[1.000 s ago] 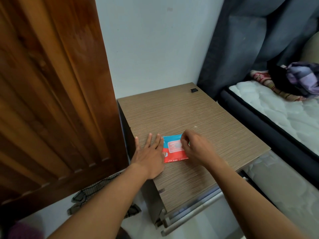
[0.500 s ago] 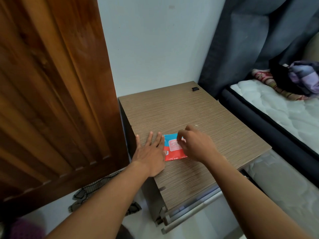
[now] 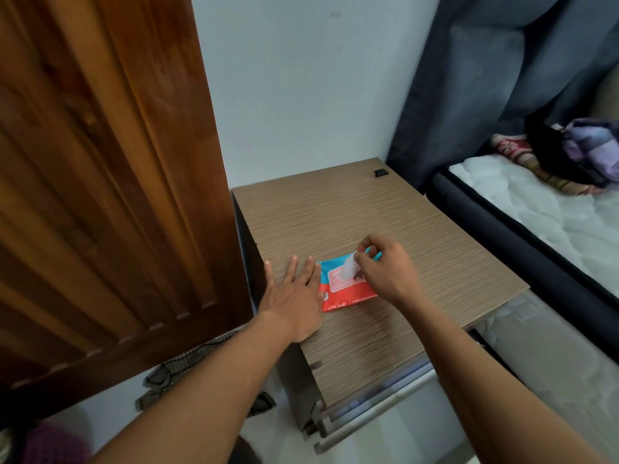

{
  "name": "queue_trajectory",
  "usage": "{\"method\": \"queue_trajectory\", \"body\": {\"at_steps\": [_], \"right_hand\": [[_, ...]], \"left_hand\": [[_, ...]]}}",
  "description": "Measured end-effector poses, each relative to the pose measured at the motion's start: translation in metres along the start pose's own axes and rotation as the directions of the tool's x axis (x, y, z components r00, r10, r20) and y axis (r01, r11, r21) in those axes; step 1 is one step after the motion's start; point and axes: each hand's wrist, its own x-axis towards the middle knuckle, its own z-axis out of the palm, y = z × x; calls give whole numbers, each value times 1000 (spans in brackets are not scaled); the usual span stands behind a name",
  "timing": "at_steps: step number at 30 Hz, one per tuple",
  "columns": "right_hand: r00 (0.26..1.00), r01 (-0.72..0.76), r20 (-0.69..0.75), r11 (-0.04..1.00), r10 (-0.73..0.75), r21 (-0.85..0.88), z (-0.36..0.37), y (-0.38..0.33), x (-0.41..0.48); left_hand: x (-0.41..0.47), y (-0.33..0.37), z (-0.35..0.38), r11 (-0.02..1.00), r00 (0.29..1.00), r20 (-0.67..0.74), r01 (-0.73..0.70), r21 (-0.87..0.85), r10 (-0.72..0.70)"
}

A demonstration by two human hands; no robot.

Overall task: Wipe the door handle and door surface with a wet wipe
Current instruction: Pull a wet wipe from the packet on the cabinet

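A flat blue and red pack of wet wipes (image 3: 345, 291) lies on the brown bedside cabinet (image 3: 368, 216). My left hand (image 3: 294, 296) rests flat on the cabinet top, its fingers spread and touching the pack's left edge. My right hand (image 3: 382, 266) pinches a white flap (image 3: 349, 266) lifted from the top of the pack; I cannot tell whether it is the seal label or a wipe. The wooden door (image 3: 100, 179) stands on the left, and its handle is out of view.
A white wall rises behind the cabinet. A bed with a white mattress (image 3: 536, 209), dark frame and bundled clothes lies to the right, under a dark curtain (image 3: 502, 78). A checked cloth (image 3: 187, 373) lies on the floor below the door. A small black piece (image 3: 379, 173) sits at the cabinet's far corner.
My right hand has pinched the white flap and raised it off the pack, moving up and slightly right. My left hand stays flat at the pack's left edge.
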Motion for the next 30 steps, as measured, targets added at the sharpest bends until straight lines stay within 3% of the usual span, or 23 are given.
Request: {"method": "queue_trajectory", "body": {"at_steps": [3, 7, 10, 13, 18, 21, 30], "right_hand": [[999, -39, -15, 997, 40, 69, -3, -2, 0], [1000, 9, -17, 1000, -9, 3, -5, 0, 0], [993, 120, 30, 976, -116, -183, -6, -1, 1], [957, 281, 192, 852, -216, -442, -8, -4, 2], [931, 355, 281, 750, -232, -558, -10, -11, 0], [924, 381, 257, 740, -283, -554, -12, -12, -2], [964, 262, 129, 894, -231, -363, -12, -13, 1]], "left_hand": [[0, -1, 0, 1000, 1000, 1, -3, 7, 3], [1, 0, 1, 1000, 1000, -2, -5, 3, 5], [1, 0, 1, 1000, 1000, -2, -2, -6, 2], [0, 0, 1, 1000, 1000, -1, 3, -4, -3], [1, 0, 1, 1000, 1000, -3, 4, -7, -4], [0, 1, 0, 1000, 1000, -6, 6, 11, -6], [-1, 2, -2, 1000, 1000, 2, 10, 8, -10]]}}
